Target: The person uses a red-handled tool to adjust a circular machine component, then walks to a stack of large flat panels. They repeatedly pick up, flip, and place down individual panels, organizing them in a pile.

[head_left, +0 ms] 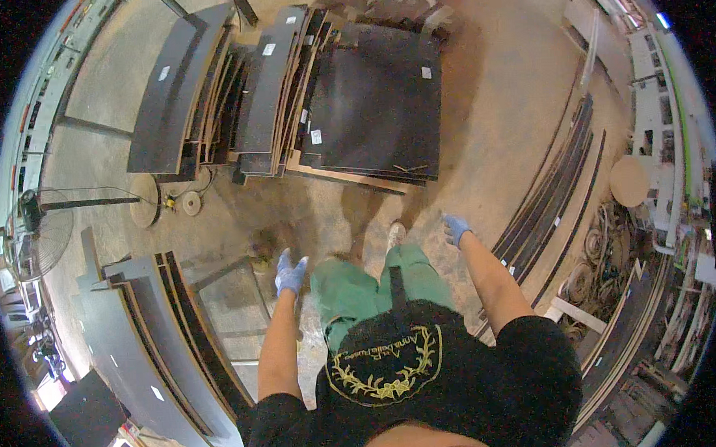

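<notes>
My left hand [291,275], in a blue-grey glove, hangs to the left of my green trousers with its fingers apart and nothing in it. On the other side my right hand [456,229], gloved alike, is held out in front with its fingers stretched and empty. Ahead of both hands lies a stack of large dark panels [373,101], with small white labels and a lighter board [345,180] showing under its near edge. Neither hand touches the stack.
Narrower dark panels [263,93] and another stack [172,96] stand left of the large ones. Grey panels [129,334] are at the near left, by a standing fan [35,235]. Long dark strips [550,185] lie at the right, near a round disc [629,181].
</notes>
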Tool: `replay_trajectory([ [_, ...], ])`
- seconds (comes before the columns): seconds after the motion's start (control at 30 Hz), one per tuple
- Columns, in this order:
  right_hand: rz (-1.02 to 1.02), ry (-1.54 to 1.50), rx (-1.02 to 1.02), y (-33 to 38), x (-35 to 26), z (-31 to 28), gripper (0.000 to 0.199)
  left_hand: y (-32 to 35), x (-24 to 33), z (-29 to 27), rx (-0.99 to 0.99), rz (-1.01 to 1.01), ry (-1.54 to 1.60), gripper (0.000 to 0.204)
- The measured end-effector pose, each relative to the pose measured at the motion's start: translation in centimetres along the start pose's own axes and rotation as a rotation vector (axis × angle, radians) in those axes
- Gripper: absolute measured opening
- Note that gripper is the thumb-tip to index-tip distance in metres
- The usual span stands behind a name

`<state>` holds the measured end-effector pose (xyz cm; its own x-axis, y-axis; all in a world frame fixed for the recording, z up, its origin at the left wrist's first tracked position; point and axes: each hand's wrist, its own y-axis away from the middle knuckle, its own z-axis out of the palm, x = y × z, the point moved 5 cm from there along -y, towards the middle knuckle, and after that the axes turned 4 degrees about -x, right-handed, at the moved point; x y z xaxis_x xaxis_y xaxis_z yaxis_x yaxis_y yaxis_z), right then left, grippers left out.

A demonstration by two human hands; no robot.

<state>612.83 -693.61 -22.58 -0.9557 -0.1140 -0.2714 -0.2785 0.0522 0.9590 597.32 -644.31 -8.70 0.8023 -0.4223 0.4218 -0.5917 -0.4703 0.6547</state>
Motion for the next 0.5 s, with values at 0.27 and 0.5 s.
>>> replay_trajectory([
  [0.27,-0.211,-0.079,0.076,-13.1,-8.9,0.6,0.083,-24.5,7.6,9.1,-0.118,-0.011,-0.266,0.083],
  [0.5,-0.288,0.193,0.46,-30.1,-12.8,-4.7,0.098,-42.0,15.5,13.9,-0.061,-0.101,-0.28,0.098],
])
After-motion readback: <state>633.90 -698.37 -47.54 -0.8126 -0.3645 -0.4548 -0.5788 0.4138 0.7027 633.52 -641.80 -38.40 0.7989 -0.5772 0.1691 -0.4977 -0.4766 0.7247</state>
